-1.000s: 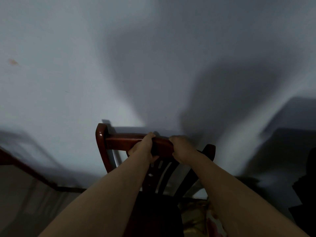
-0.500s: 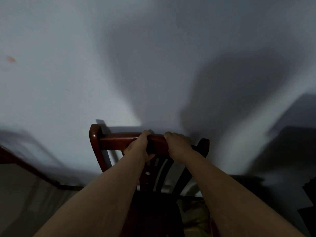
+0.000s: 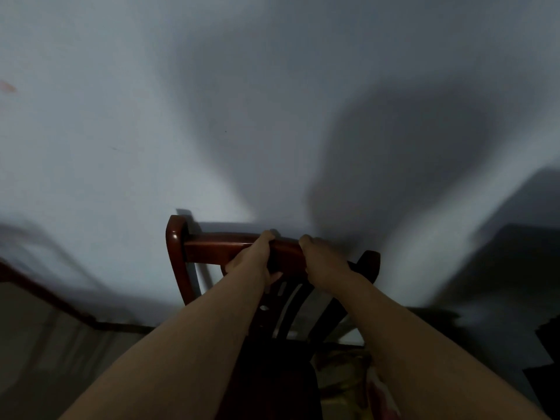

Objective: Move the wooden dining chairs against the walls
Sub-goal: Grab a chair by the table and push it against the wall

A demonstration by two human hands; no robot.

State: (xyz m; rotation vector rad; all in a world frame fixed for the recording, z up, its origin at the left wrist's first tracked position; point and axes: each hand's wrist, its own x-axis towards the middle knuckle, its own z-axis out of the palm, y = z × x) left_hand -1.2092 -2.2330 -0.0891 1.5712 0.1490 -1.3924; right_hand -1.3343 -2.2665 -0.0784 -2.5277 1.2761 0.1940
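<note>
Red-brown skirting [image 3: 45, 295] runs along the foot of the wall at far left, floor [image 3: 36, 359] below it dim and blurred. Small reddish mark [image 3: 7, 86] high on the wall's left edge. Pale grey wall [image 3: 121, 131] fills most of the view, big soft shadows across the middle and right. Wooden dining chair [image 3: 218, 248] sits centre-bottom, backrest toward the wall; whether it touches the wall I can't tell. Left corner post of the backrest glossy and curved, top rail running right from it, dark slats below with light showing through the gaps. Left hand [image 3: 254, 262] has its grip clenched on the top rail near the middle, fingers over the far edge, thumb underneath. Right hand [image 3: 324, 262] just beside it, apart by a short stretch of rail, grip likewise closed over the rail. Both forearms bare, reaching in from the bottom edge. Right corner post [image 3: 368, 265] of the backrest pokes out dark past the right wrist. Seat mostly hidden in shadow between the arms; a patterned patch [image 3: 348, 377] shows under the right forearm, too dim to identify. Dark shape [image 3: 545, 344] at far right edge, unclear what.
</note>
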